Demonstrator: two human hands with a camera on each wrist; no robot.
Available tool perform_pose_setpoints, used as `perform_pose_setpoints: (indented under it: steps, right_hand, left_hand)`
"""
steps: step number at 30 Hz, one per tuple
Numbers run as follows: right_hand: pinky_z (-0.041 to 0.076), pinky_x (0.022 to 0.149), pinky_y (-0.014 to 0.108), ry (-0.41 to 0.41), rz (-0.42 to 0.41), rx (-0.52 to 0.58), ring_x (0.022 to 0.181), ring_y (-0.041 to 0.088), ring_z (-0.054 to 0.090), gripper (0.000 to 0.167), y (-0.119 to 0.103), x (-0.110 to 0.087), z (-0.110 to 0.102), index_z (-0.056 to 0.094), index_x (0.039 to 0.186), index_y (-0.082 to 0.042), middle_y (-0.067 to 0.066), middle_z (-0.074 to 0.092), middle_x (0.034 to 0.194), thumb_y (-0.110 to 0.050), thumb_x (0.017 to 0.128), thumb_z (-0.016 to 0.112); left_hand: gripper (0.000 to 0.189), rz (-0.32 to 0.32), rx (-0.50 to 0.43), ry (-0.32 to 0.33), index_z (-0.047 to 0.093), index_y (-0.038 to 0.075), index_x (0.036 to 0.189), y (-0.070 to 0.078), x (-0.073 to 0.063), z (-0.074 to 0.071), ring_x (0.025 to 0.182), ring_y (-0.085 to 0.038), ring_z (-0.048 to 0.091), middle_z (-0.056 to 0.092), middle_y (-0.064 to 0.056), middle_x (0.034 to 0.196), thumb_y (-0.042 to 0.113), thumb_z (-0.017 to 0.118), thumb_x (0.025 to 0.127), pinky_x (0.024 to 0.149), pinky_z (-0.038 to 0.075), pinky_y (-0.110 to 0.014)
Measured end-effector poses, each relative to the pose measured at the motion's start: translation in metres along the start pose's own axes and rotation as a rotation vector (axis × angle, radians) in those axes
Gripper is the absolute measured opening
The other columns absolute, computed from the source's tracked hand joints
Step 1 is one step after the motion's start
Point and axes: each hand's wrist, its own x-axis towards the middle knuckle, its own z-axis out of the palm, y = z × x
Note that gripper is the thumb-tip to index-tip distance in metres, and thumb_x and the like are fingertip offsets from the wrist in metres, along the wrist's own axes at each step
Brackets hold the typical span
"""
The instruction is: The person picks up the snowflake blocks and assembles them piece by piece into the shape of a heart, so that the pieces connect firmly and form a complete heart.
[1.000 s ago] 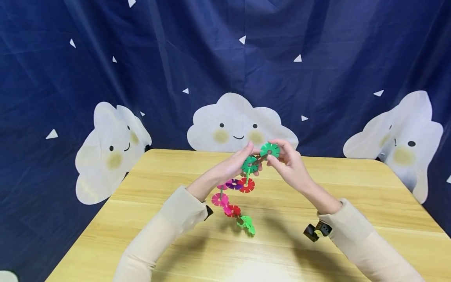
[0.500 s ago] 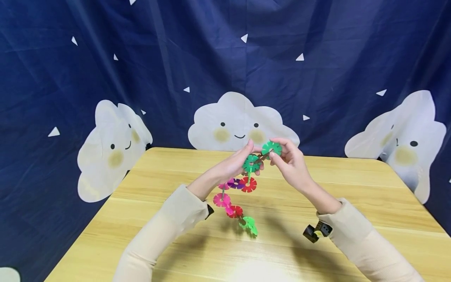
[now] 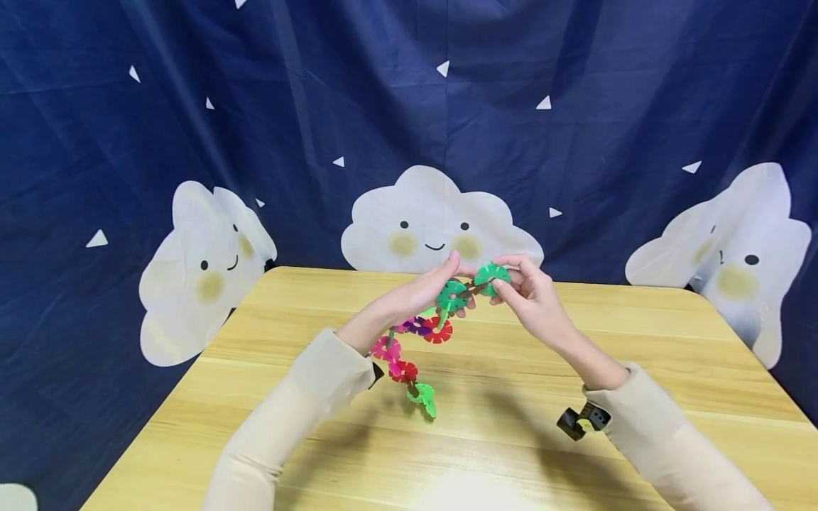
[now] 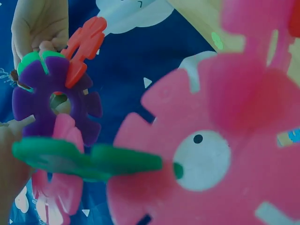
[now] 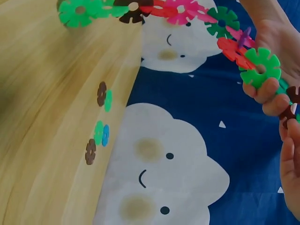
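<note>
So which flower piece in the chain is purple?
The purple flower piece is the one linked between a red flower piece and a pink flower piece. Its colour sets it apart: no other linked piece in view is purple.

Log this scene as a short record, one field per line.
Left hand: the left hand holds a chain of slotted discs
Right hand: the right hand pinches a green disc
Between the hands: a brown disc, seen nearly edge-on
Chain colours: greens, brown, red, purple, pink
Lower end: light green discs; contact with the table cannot be told
Loose on the table, right wrist view: two brown discs, two green discs, one blue disc
Backdrop: dark blue curtain with white clouds
</note>
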Motion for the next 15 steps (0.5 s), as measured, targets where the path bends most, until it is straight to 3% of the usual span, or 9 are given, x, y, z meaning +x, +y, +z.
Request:
perform_pose_setpoints:
  steps: [5,9,12,15]
  right_hand:
    - [0.052,0.063,0.019,0.022,-0.042,-0.029,0.064,0.01,0.063,0.029,0.0001,-0.0014,0.001,0.048,0.112,0.018,-0.013,0.066,0.091,0.018,0.084,0.049]
    - [0.051,0.063,0.017,0.064,-0.07,0.013,0.063,0.009,0.062,0.028,0.0012,-0.0029,0.0031,0.049,0.11,0.019,-0.01,0.067,0.086,0.02,0.082,0.048]
    - [0.05,0.062,0.016,0.086,-0.088,0.045,0.063,0.007,0.06,0.029,0.0023,-0.0036,0.0034,0.048,0.11,0.019,-0.007,0.067,0.084,0.022,0.082,0.046]
    - [0.05,0.061,0.016,0.109,-0.092,0.063,0.063,0.006,0.06,0.028,0.0033,-0.0039,0.0025,0.05,0.11,0.018,-0.007,0.066,0.084,0.021,0.082,0.046]
  left_hand:
    - [0.063,0.002,0.039,0.007,0.042,0.009,0.134,0.0005,0.0019,-0.002,0.087,-0.028,0.059,0.06,-0.016,0.104,0.047,0.008,0.098,0.077,0.048,-0.032]
    - [0.058,0.017,0.059,0.026,0.043,0.009,0.132,-0.0013,0.004,-0.0024,0.095,-0.025,0.059,0.058,-0.014,0.115,0.045,0.015,0.099,0.085,0.047,-0.034]
    - [0.051,0.034,0.119,0.081,0.043,0.009,0.133,-0.0011,0.0023,-0.0036,0.111,-0.024,0.052,0.05,-0.009,0.129,0.041,0.021,0.1,0.095,0.041,-0.041]
    - [0.042,0.072,0.224,0.178,0.047,0.009,0.13,0.0,-0.0011,-0.0065,0.117,-0.022,0.048,0.048,-0.006,0.131,0.034,0.031,0.1,0.097,0.039,-0.04]
